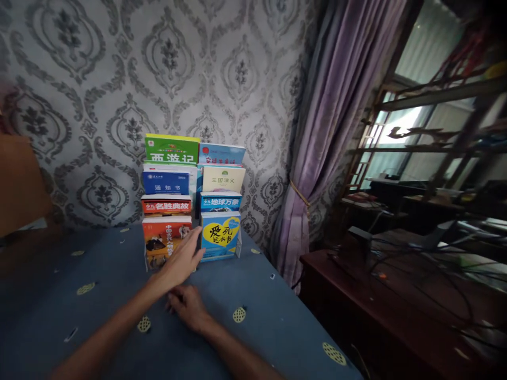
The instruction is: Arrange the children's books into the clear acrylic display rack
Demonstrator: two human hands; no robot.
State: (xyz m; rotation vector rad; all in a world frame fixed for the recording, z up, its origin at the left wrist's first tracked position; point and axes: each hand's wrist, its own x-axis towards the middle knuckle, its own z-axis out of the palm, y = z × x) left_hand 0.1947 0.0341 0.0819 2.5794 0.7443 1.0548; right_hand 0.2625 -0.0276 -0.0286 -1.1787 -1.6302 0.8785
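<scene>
My left hand (182, 259) is open, with its fingers stretched out in front of the gap between two front books. It overlaps the orange book (157, 244) on the left, and its fingertips are at the left edge of the blue book with a yellow heart (221, 237). Whether it touches either one, I cannot tell. Below it, my right hand (189, 306) lies low over the blue cloth with its fingers curled in; nothing shows in them. Behind stand tiered books in two columns, among them a green book (172, 149), a dark blue book (166, 183) and a cream book (223, 179).
The books stand on a blue cloth (273, 322) with yellow pineapple prints, against a patterned wall (245, 68). A purple curtain (317, 137) hangs to the right. Beyond it are a dark red table (336, 285) with cables and wooden shelves (431, 97). A brown box (19, 184) is at far left.
</scene>
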